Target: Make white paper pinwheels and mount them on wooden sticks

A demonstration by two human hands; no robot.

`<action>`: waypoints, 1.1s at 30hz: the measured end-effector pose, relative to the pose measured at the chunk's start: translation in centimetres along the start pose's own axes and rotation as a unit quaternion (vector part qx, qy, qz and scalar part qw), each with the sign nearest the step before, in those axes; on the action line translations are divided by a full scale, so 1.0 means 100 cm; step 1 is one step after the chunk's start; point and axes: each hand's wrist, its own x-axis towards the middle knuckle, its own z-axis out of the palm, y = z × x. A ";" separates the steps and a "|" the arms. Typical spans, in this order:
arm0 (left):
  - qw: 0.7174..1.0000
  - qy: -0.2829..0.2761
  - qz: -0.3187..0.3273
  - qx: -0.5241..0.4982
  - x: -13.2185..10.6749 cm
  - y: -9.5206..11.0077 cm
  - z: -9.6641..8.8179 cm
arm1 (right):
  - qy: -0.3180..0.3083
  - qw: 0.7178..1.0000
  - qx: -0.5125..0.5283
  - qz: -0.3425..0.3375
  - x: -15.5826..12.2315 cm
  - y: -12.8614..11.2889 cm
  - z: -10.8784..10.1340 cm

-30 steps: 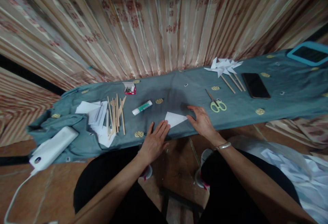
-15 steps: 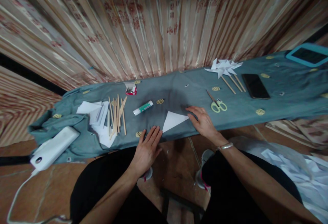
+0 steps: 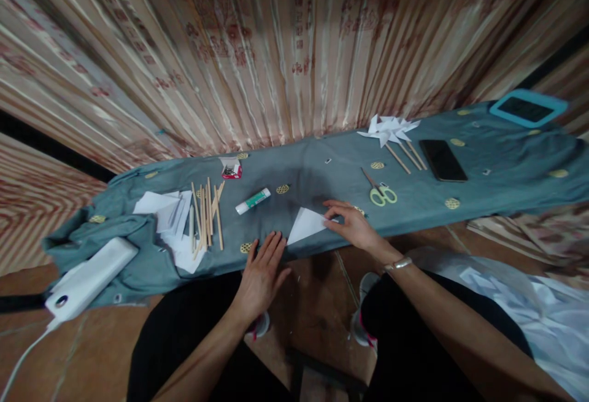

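A patterned curtain (image 3: 257,83) hangs along the far edge of the cloth-covered surface (image 3: 308,172). Below the near edge, toward the right end, lies a bag (image 3: 538,310) of white pieces. The left hand (image 3: 261,276) rests palm down at the near edge, left of the middle, fingers stretched out and thumb apart, with nothing in its grip. The right hand (image 3: 354,228) (a bracelet (image 3: 398,263) on its wrist) has its thumb and curled fingers at the paper's right tip; whether they pinch it, I cannot tell.

A white device (image 3: 94,276) with a cord lies at the near left corner, a blue tablet (image 3: 527,107) toward the far right corner. Loose sheets (image 3: 156,204) lie near the left end, with sticks (image 3: 210,215) beside them, some overlapping. Pinwheels (image 3: 391,129) sit at the far edge, right of the middle, a phone (image 3: 443,159) just beside their stems.

The folded paper (image 3: 306,225), a white triangle, lies near the middle of the near edge, between the hands. Scissors (image 3: 381,193) lie right of it, a glue stick (image 3: 253,201) left. A small red box (image 3: 231,169), lid up, stands near the far edge, left of the middle.
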 end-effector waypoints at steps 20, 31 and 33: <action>0.656 -0.029 -0.330 -0.678 0.127 0.020 -0.024 | 0.002 0.977 0.214 0.021 0.036 -0.011 -0.027; 0.668 0.043 -0.331 -0.665 0.138 0.023 -0.008 | 0.205 0.978 0.030 0.037 0.023 0.007 -0.076; 0.666 0.054 -0.337 -0.663 0.139 0.022 -0.008 | 0.245 0.961 -0.118 0.052 0.016 0.012 -0.089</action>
